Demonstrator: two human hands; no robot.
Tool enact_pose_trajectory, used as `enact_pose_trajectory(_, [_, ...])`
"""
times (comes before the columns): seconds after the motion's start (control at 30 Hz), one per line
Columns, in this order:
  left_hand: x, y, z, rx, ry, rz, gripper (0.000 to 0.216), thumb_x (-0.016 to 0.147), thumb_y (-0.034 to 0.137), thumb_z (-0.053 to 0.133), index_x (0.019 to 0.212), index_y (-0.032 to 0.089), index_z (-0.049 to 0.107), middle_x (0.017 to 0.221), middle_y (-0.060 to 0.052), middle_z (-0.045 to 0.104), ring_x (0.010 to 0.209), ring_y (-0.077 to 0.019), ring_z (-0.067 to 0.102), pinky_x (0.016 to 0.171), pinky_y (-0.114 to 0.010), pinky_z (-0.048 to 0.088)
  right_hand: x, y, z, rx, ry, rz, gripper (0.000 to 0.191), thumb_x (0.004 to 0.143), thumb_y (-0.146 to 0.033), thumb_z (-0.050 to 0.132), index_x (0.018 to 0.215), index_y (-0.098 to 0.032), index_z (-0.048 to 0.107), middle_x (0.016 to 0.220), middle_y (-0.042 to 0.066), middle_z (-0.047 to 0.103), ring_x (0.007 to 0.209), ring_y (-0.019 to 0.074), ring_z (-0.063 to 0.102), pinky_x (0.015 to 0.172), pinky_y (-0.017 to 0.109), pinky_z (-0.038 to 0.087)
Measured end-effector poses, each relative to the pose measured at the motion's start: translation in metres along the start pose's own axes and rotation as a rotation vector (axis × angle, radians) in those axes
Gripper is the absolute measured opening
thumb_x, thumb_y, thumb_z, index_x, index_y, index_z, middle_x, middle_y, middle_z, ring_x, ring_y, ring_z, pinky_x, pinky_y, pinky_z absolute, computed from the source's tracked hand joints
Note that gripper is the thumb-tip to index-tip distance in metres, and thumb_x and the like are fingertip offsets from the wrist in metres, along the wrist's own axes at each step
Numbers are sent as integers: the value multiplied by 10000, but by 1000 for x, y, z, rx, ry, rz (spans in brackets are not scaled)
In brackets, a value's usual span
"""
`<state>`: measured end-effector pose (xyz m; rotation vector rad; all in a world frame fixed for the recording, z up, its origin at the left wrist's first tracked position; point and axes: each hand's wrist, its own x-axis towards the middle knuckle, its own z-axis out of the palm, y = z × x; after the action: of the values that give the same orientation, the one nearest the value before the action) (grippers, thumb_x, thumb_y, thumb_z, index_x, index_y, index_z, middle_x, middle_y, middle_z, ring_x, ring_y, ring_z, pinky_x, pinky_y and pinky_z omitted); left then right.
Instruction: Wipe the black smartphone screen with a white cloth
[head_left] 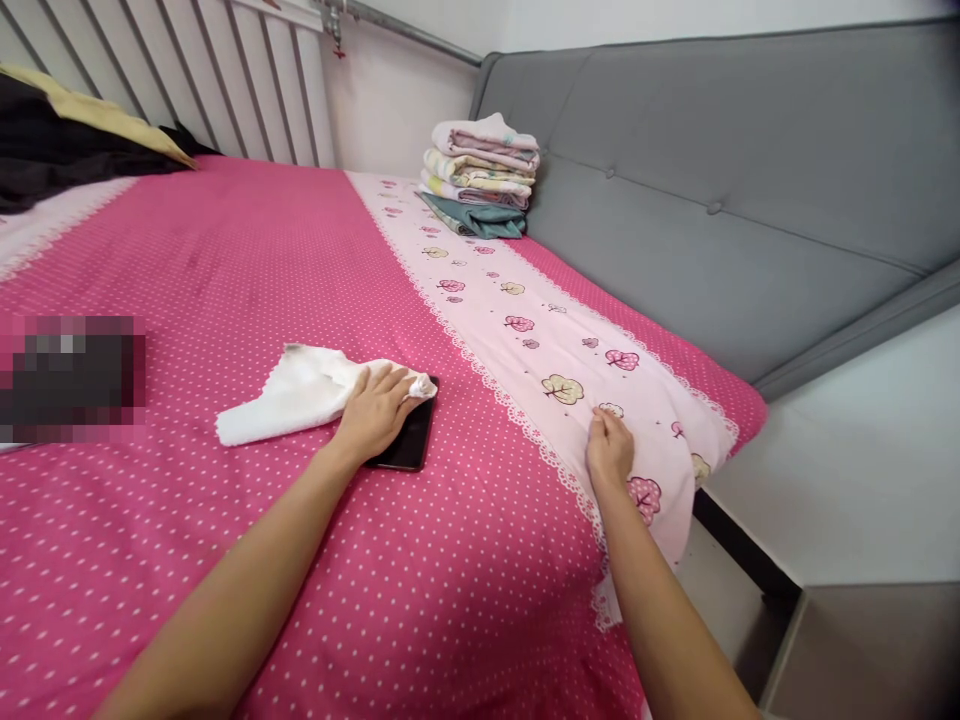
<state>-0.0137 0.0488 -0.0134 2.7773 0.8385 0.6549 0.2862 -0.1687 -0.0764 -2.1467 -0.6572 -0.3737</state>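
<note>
My left hand (375, 408) presses on a white cloth (289, 393), its fingers laid over the fabric and a bunched tuft poking out beside the thumb. Partly under that hand and cloth is a flat black device (409, 442), like a phone or small tablet, lying on the pink bedspread. Farther right, my right hand (610, 447) rests closed on the pale tree-print band (559, 345) of the bedspread. Its fingers are curled in, so what they hold, if anything, is hidden.
A stack of folded cloths (481, 165) stands by the grey padded headboard (697, 150). Black and yellow fabric (82, 135) lies at the far left, near a white radiator (202, 75). A blurred dark object (71, 380) sits at left. The bed's edge drops off at right.
</note>
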Motion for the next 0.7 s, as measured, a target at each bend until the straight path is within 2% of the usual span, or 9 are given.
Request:
enact_pose_trajectory(0.07, [-1,-1,0,131,68,-97,406,911,367,311,1142,201,601,1257,-117,591,1281,-293,400,1097,-557,151,0,0,0,1,-4,-1,426,778,-322,379,991,-141,701,1136,122,664,1099,241,560,1007,423,362])
enact_pose_trajectory(0.17, [0,-5,-5,260,162,-195,384,910,350,297,980,199,644,1059,-116,666,1208,-292,464,1094,-557,135,-1,-1,-1,-4,-14,-8,429,784,-329,381,1004,-145,700,1142,122,659,1099,246,554,1004,432,361])
enact_pose_trajectory(0.23, [1,-9,-10,278,173,-222,398,906,359,296,879,181,652,959,-131,670,1107,-288,527,1068,-524,211,-2,-1,-1,-11,-14,-8,437,785,-332,380,1012,-136,699,1146,130,656,1103,250,550,1009,437,353])
enact_pose_trajectory(0.3, [3,-12,-14,272,121,-220,405,900,371,306,833,169,651,910,-145,663,1004,-290,561,972,-480,333,-2,-2,-1,-15,-16,-8,451,780,-330,381,1020,-116,697,1150,145,652,1107,256,548,1015,438,347])
enact_pose_trajectory(0.37, [5,-14,-16,276,68,-210,410,899,397,315,830,171,650,912,-150,658,959,-300,562,853,-442,397,-2,-2,-1,-16,-17,-5,453,775,-328,386,1023,-109,697,1155,151,649,1110,258,546,1017,436,347])
enact_pose_trajectory(0.43, [6,-16,-15,288,81,-215,416,898,442,329,859,184,652,931,-145,657,960,-309,551,806,-427,401,-2,-2,-1,-19,-22,-2,437,773,-322,399,1017,-117,699,1155,144,650,1111,256,546,1018,436,348])
enact_pose_trajectory(0.6, [14,-18,-7,171,261,-289,516,805,612,464,1068,189,599,984,-133,645,959,-285,560,826,-383,394,-2,-4,-1,-40,-27,14,410,786,-292,423,1024,-97,694,1166,161,641,1132,258,540,1032,434,335])
enact_pose_trajectory(0.7, [22,-17,-3,124,207,-193,446,801,594,493,970,207,637,971,-123,667,998,-280,565,889,-397,378,-3,-3,0,-39,-25,17,406,782,-285,430,1028,-102,696,1172,156,641,1137,258,537,1036,437,330])
